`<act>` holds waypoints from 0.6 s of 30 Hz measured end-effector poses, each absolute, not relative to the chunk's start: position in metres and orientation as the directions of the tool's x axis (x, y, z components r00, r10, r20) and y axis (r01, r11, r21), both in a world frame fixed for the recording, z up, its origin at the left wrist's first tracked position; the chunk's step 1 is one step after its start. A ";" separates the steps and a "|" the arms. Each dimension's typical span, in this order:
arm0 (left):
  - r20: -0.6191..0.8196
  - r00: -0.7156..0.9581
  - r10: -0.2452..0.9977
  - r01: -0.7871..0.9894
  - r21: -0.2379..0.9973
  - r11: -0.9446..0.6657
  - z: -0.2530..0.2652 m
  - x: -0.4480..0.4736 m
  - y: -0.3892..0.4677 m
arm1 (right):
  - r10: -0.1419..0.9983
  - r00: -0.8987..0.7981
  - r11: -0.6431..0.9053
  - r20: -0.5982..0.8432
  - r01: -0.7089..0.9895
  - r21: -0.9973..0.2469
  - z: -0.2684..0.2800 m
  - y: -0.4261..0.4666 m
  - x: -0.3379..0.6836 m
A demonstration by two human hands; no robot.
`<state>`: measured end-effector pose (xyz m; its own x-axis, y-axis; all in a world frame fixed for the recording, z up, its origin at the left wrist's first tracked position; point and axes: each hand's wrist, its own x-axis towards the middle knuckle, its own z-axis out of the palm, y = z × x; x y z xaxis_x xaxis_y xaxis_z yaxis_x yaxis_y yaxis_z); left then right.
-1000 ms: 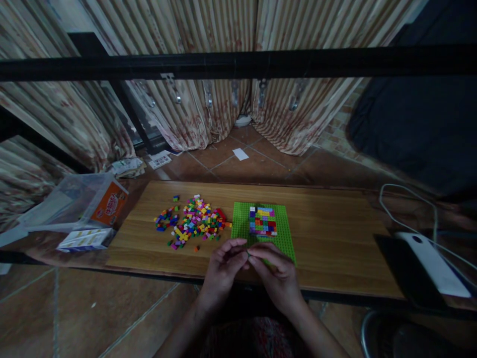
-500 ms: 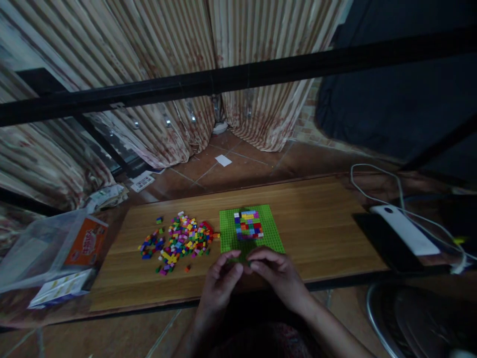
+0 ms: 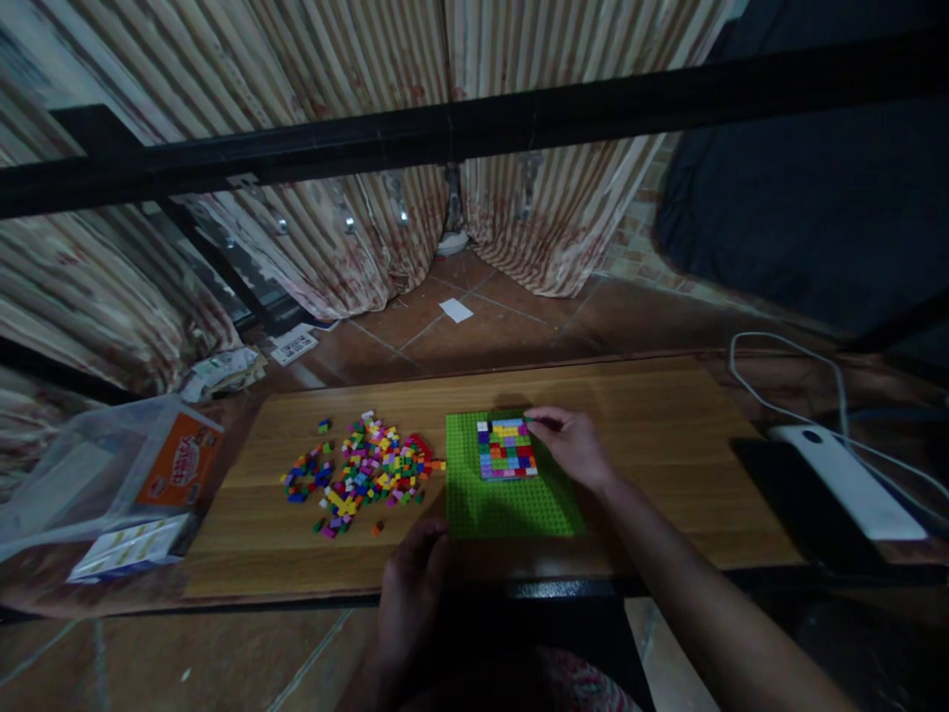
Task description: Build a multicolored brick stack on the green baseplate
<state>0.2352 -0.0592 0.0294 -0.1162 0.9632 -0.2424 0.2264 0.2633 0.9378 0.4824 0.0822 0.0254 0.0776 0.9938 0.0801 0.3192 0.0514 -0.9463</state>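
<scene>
A green studded baseplate (image 3: 474,514) lies on the wooden table, bearing a flat rectangular patch of multicoloured toy bricks (image 3: 508,455). At the patch's far right corner, my right hand (image 3: 570,445) pinches a small dark green brick (image 3: 528,419), mostly covered by the fingertips. My left hand (image 3: 415,574) is by the plate's near left corner, its fingers curled toward the thumb. Whether anything is between them is hidden. To the left of the plate spreads a pile of loose coloured bricks (image 3: 378,460).
A clear plastic bin (image 3: 81,465) with an orange label and a white box (image 3: 129,547) stand at the left. A dark flat panel (image 3: 801,504), a white device (image 3: 845,480) and a white cable (image 3: 786,336) lie at the right. Several loose bricks edge the pile.
My hands have separated from in front of the plate. The right hand moved forward with the brick to the patch's far right corner; the left drew back slightly to the left. The view shifted slightly.
</scene>
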 end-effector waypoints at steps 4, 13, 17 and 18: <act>-0.262 -0.109 0.959 0.265 0.922 0.282 0.028 0.227 -0.059 | 0.994 0.035 0.076 0.103 0.457 -0.886 0.029 0.081 0.486; -0.241 -0.062 0.969 0.337 0.909 0.247 0.020 0.227 -0.053 | 0.983 -0.094 0.182 0.157 0.613 -0.769 0.044 0.086 0.483; -0.217 -0.064 0.974 0.306 0.925 0.226 0.024 0.228 -0.053 | 0.981 -0.126 0.196 0.150 0.621 -0.759 0.045 0.087 0.483; -0.215 -0.069 0.974 0.306 0.925 0.226 0.025 0.228 -0.054 | 0.980 -0.134 0.199 0.148 0.621 -0.758 0.044 0.087 0.484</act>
<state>0.2280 -0.0536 0.0248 -0.0689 0.9742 -0.2148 0.3058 0.2256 0.9250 0.4842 0.0871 0.0440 -0.1343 0.9799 0.1477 0.6210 0.1993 -0.7581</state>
